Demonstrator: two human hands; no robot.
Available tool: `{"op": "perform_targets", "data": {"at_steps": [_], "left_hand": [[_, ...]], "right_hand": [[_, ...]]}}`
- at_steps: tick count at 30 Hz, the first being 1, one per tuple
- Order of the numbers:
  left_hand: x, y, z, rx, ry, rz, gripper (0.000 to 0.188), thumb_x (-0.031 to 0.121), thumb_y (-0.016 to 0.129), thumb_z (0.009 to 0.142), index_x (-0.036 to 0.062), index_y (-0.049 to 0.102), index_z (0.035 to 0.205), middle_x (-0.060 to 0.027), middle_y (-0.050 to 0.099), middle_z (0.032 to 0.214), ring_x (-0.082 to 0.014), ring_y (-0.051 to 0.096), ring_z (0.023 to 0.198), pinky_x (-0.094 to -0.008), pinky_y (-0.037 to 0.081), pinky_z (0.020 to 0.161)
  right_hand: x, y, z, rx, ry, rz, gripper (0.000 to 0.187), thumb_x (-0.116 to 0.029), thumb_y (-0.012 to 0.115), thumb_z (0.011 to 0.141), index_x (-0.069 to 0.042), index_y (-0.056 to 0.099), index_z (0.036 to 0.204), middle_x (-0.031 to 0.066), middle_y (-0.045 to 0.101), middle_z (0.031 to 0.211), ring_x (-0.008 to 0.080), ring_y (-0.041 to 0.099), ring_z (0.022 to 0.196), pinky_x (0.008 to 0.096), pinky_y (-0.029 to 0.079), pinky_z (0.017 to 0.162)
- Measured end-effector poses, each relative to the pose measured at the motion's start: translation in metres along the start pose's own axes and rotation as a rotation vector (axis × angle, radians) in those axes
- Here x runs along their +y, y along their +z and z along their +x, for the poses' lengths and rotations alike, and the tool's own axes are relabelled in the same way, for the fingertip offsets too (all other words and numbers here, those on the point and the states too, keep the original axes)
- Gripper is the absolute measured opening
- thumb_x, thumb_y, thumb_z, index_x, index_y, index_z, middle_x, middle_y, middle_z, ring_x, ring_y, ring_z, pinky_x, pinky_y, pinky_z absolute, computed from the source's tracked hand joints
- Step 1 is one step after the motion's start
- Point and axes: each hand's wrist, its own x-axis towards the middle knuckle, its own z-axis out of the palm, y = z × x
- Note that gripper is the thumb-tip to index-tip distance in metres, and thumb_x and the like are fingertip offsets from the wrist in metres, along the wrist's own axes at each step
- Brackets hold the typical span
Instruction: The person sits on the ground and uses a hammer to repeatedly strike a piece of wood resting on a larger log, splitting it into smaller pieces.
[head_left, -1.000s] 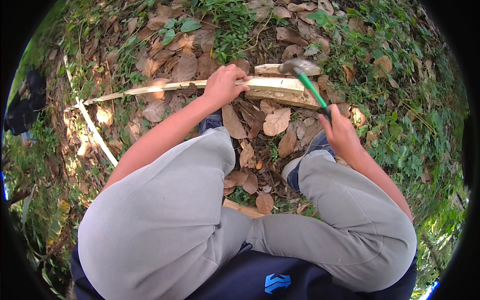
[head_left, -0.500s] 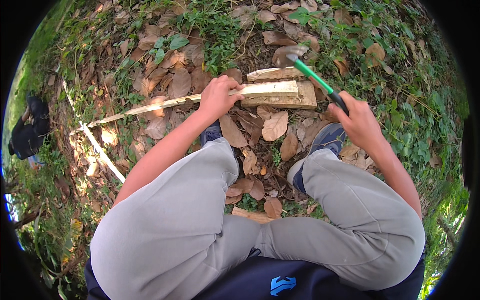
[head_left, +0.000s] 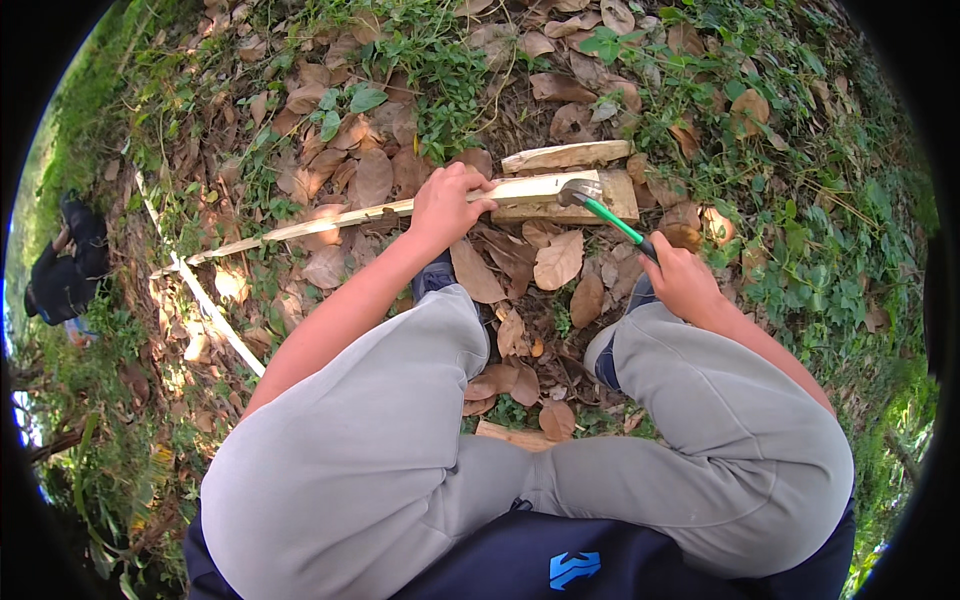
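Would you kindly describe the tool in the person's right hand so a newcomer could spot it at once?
Start at the pale wooden block lying among dry brown leaves above the knees. The hatchet rests its grey metal head on that block, gripped by the right hand. Its bright green handle is the only such colour among wood and leaves.

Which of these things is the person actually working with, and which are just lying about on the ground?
In use:
- left hand gripping the long split wooden stick
- right hand holding the green-handled hatchet, its head at the stick
- wood block under the stick's end

Lying about:
- dry brown leaves
- thin pale strip
- small wood piece between the legs
- dark bag, far left
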Motion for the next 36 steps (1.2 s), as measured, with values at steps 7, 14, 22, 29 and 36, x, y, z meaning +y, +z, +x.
{"op": "perform_targets", "data": {"at_steps": [7,14,22,29,36], "left_hand": [[0.002,0.002,-0.001,0.024,0.022,-0.018,0.029,0.03,0.086,0.081,0.0173,0.08,0.107,-0.0062,0.062,0.097,-0.029,0.063,0.104,-0.0428,0.052,0.093],[0.0,0.0,-0.001,0.009,0.009,-0.026,0.03,0.028,0.087,0.08,0.016,0.08,0.107,-0.0066,0.059,0.093,-0.0288,0.063,0.103,-0.0434,0.051,0.09],[0.002,0.001,0.001,0.013,0.036,-0.023,0.028,0.031,0.086,0.081,0.0183,0.081,0.106,-0.0063,0.064,0.096,-0.0295,0.064,0.101,-0.0435,0.053,0.09],[-0.002,-0.001,-0.002,0.006,0.007,-0.006,0.03,0.029,0.085,0.082,0.0174,0.08,0.109,-0.0065,0.06,0.095,-0.0296,0.062,0.104,-0.0435,0.051,0.09],[0.001,0.0,-0.001,0.01,0.021,-0.012,0.031,0.028,0.086,0.081,0.0165,0.08,0.109,-0.0069,0.06,0.096,-0.0298,0.062,0.103,-0.0436,0.051,0.09]], "right_hand": [[0.0,-0.025,-0.002,0.005,-0.001,-0.021,0.025,-0.032,0.059,0.104,-0.008,0.053,0.111,0.0242,0.068,0.08,0.0498,0.068,0.082,0.061,0.052,0.072],[-0.059,-0.118,-0.005,0.325,-0.137,0.057,0.025,-0.032,0.062,0.105,-0.008,0.059,0.104,0.0153,0.064,0.069,0.0394,0.061,0.063,0.0487,0.044,0.058],[-0.028,-0.038,0.005,0.322,-0.141,0.302,0.021,-0.021,0.06,0.106,-0.004,0.05,0.106,0.0204,0.064,0.069,0.0436,0.064,0.064,0.0505,0.045,0.057],[0.005,-0.005,0.006,0.145,-0.025,-0.086,0.021,-0.022,0.059,0.103,-0.009,0.045,0.113,0.0263,0.068,0.077,0.0532,0.066,0.077,0.0651,0.05,0.068],[-0.024,-0.056,-0.002,0.145,0.025,-0.105,0.023,-0.028,0.062,0.104,-0.009,0.052,0.11,0.0221,0.065,0.073,0.0475,0.066,0.073,0.057,0.049,0.064]]}}
